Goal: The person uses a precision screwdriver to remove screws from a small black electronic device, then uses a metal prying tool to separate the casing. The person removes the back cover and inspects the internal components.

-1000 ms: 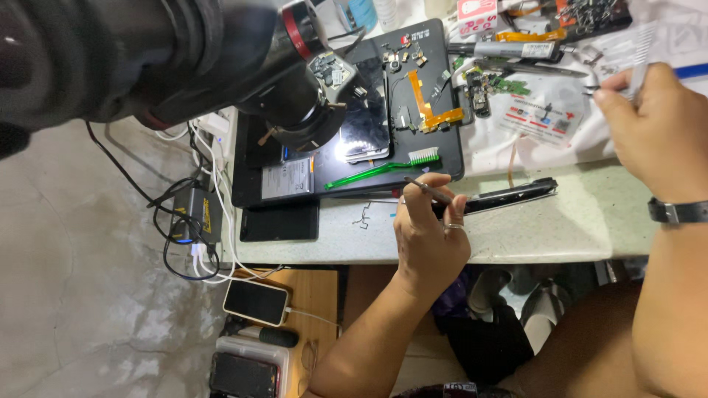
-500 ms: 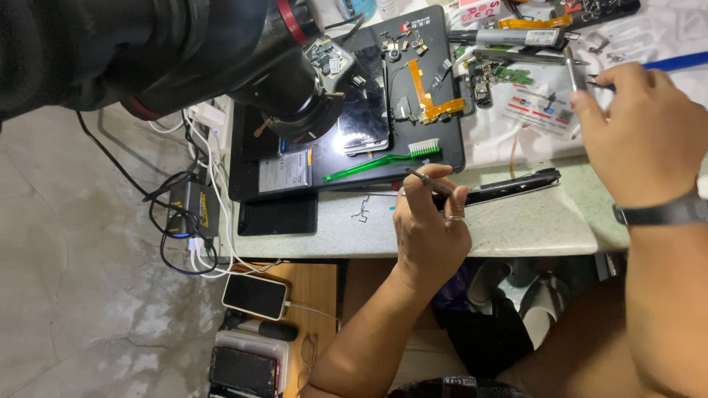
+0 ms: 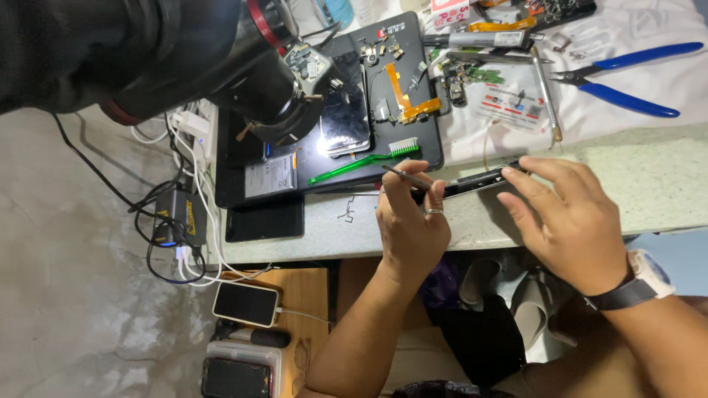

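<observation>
My left hand (image 3: 410, 221), with a ring on one finger, pinches a thin metal tool (image 3: 404, 175) at the front edge of the black work mat (image 3: 424, 151). Just right of it a slim dark phone (image 3: 479, 179) lies on the pale tabletop (image 3: 649, 184). My right hand (image 3: 568, 221), wearing a watch, rests its fingertips on that phone's right end. The tool's tip sits close to the phone's left end. A green toothbrush (image 3: 361, 160) lies on the mat just beyond my left hand.
A large black microscope (image 3: 221, 66) overhangs the mat's left part above a lit phone screen (image 3: 345, 125). An orange flex cable (image 3: 402, 92) and small parts lie on the mat. Blue-handled pliers (image 3: 627, 77) lie far right. Chargers, cables (image 3: 177, 221) and phones (image 3: 247, 304) sit at lower left.
My right hand came down from the far right of the table and now touches the dark phone. My left hand stays at the phone with the tool.
</observation>
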